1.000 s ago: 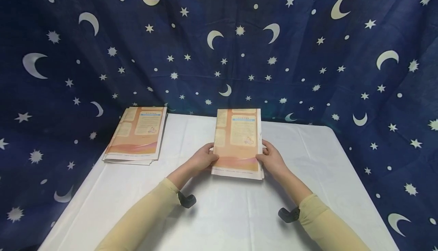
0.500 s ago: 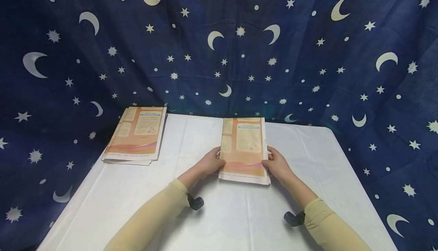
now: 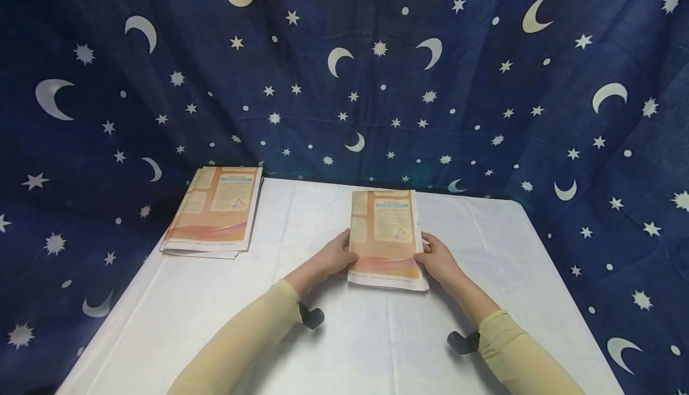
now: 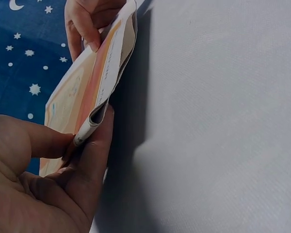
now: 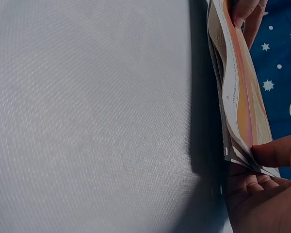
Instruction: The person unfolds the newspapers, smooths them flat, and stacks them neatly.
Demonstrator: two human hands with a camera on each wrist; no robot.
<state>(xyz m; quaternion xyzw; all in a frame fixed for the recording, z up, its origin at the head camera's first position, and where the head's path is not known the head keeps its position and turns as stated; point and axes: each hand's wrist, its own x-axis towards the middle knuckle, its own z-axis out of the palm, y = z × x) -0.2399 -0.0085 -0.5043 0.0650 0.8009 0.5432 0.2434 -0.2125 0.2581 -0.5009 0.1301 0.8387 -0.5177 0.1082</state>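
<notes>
Both hands hold a folded newspaper with an orange printed page, near the middle of the table. My left hand pinches its left, folded edge, thumb on top and fingers underneath, as the left wrist view shows at the fold. On the opposite side my right hand grips the loose page edges the same way. The wrist views show a shadow below the paper, which is held a little over the cloth. At the back left lies a stack of similar folded newspapers.
A white cloth covers the table. Behind and around it hangs a dark blue curtain with moons and stars. Black wrist-worn devices sit beside the yellow sleeves.
Both hands have brought the folded newspaper slightly toward the person and to the right, mostly in the first half second. The stack at the left has stayed put.
</notes>
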